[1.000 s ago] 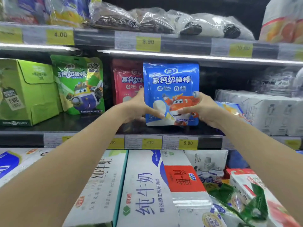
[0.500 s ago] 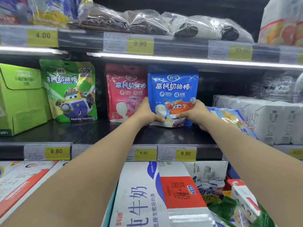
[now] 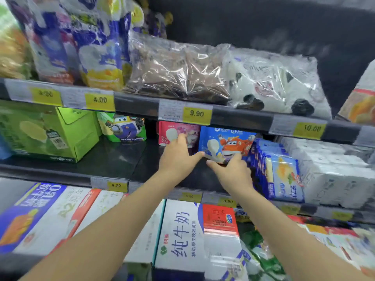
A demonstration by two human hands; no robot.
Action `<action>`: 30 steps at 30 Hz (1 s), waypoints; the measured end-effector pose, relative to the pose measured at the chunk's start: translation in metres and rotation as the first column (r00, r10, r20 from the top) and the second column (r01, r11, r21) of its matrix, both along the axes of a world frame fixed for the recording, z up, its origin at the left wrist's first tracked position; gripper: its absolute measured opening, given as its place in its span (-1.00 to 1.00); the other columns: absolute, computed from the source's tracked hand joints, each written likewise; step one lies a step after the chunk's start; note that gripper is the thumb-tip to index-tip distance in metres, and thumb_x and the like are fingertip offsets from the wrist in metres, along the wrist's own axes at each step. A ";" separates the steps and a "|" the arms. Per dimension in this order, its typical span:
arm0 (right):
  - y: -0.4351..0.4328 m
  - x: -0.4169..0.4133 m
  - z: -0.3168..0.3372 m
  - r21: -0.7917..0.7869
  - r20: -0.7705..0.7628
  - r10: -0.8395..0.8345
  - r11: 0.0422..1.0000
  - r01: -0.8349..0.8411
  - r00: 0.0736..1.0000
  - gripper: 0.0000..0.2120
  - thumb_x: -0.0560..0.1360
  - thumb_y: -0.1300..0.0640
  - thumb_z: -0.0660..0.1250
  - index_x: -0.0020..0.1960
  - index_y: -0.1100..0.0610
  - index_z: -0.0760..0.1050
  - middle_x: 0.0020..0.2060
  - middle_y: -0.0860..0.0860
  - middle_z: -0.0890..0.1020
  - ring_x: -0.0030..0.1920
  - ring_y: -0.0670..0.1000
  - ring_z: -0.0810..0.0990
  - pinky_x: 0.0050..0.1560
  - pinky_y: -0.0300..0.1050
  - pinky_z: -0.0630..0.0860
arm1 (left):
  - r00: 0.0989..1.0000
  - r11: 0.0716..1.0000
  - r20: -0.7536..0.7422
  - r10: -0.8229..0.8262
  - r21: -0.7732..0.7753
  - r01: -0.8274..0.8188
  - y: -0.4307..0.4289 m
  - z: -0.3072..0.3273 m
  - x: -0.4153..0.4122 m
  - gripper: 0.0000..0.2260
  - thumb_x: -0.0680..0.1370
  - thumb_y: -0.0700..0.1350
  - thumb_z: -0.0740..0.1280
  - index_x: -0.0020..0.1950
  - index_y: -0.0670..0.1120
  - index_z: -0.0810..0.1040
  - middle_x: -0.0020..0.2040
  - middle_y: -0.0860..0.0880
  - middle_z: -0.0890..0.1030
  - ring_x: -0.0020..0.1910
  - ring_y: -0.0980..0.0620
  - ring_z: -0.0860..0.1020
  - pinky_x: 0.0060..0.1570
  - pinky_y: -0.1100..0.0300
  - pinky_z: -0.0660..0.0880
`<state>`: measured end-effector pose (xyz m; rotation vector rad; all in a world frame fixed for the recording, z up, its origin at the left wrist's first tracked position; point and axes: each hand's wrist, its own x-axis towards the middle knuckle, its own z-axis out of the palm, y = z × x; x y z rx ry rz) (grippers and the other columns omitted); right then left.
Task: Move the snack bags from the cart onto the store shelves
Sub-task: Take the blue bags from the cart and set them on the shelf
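Observation:
The blue snack bag point(image 3: 227, 141) with an orange cartoon plane stands upright on the dark middle shelf point(image 3: 109, 159), its top hidden behind the shelf rail above. It is right beside a pink snack bag point(image 3: 172, 131). My left hand point(image 3: 178, 159) pinches the blue bag's lower left corner, with its fingers lying across the pink bag. At the bag's bottom right edge, my right hand point(image 3: 231, 170) grips it from below. Further left stands a green snack bag point(image 3: 123, 128) of the same kind.
A green carton point(image 3: 46, 134) sits at the shelf's left, blue packs point(image 3: 278, 171) and white wrapped packs point(image 3: 332, 171) at its right. Clear bags point(image 3: 182, 69) lie on the upper shelf. Milk cartons point(image 3: 180, 236) fill the level below.
The blue bag has gone deeper into the shelf and now rests beside the pink bag. Both hands have slid down to its bottom edge. The view has shifted and blurred.

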<state>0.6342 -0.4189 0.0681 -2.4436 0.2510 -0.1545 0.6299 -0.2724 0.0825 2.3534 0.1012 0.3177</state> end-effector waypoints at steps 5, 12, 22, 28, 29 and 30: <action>0.069 -0.069 0.046 -0.381 -0.084 0.333 0.860 -0.339 0.939 -0.25 0.46 -0.30 0.24 0.43 0.19 0.22 0.31 0.15 0.42 0.29 0.21 0.40 0.20 0.05 0.39 | 0.976 0.864 -0.119 0.180 0.494 -0.099 0.056 0.041 -0.093 -0.42 0.54 0.23 0.24 0.42 -0.12 0.32 0.22 -0.14 0.51 0.23 -0.17 0.47 0.18 0.00 0.39; 0.174 -0.148 0.104 -0.613 -0.224 0.742 0.396 -0.683 0.632 -0.39 0.46 -0.27 0.22 0.32 0.16 0.38 0.19 0.16 0.49 0.17 0.21 0.45 0.09 0.05 0.39 | 0.781 0.698 -0.304 0.545 0.681 -0.222 0.164 0.086 -0.251 -0.40 0.54 0.25 0.18 0.47 -0.07 0.26 0.37 -0.20 0.41 0.36 -0.24 0.34 0.35 -0.12 0.21; 0.301 -0.267 0.114 -0.527 -0.394 0.911 -0.117 -0.842 0.120 -0.45 0.49 -0.24 0.21 0.27 0.16 0.36 0.19 0.20 0.48 0.24 0.23 0.40 0.18 0.10 0.33 | 0.341 0.551 -0.433 0.834 0.669 -0.499 0.229 0.078 -0.450 -0.41 0.52 0.28 0.16 0.42 -0.06 0.34 0.34 -0.19 0.41 0.31 -0.24 0.35 0.24 -0.07 0.30; 0.364 -0.342 0.080 -0.470 -0.465 0.876 -0.370 -0.801 -0.132 -0.44 0.49 -0.23 0.22 0.26 0.20 0.38 0.16 0.20 0.49 0.19 0.22 0.43 0.10 0.07 0.36 | 0.083 0.490 -0.575 0.814 0.604 -0.629 0.243 0.023 -0.537 -0.36 0.52 0.29 0.18 0.49 -0.06 0.27 0.38 -0.24 0.37 0.38 -0.27 0.32 0.30 -0.13 0.31; 0.374 -0.351 0.073 -0.454 -0.472 0.865 -0.402 -0.795 -0.168 -0.43 0.50 -0.23 0.22 0.25 0.22 0.39 0.14 0.21 0.49 0.17 0.23 0.44 0.09 0.07 0.36 | 0.055 0.479 -0.593 0.803 0.588 -0.652 0.247 0.014 -0.548 -0.36 0.52 0.28 0.19 0.48 -0.06 0.28 0.38 -0.24 0.37 0.37 -0.27 0.32 0.31 -0.13 0.31; 0.383 -0.359 0.064 -0.429 -0.485 0.852 -0.430 -0.794 -0.198 -0.44 0.50 -0.21 0.22 0.25 0.24 0.39 0.13 0.22 0.49 0.16 0.23 0.44 0.09 0.07 0.37 | 0.026 0.464 -0.612 0.790 0.571 -0.677 0.250 0.004 -0.559 -0.37 0.51 0.28 0.21 0.47 -0.06 0.30 0.36 -0.24 0.39 0.36 -0.26 0.34 0.29 -0.13 0.33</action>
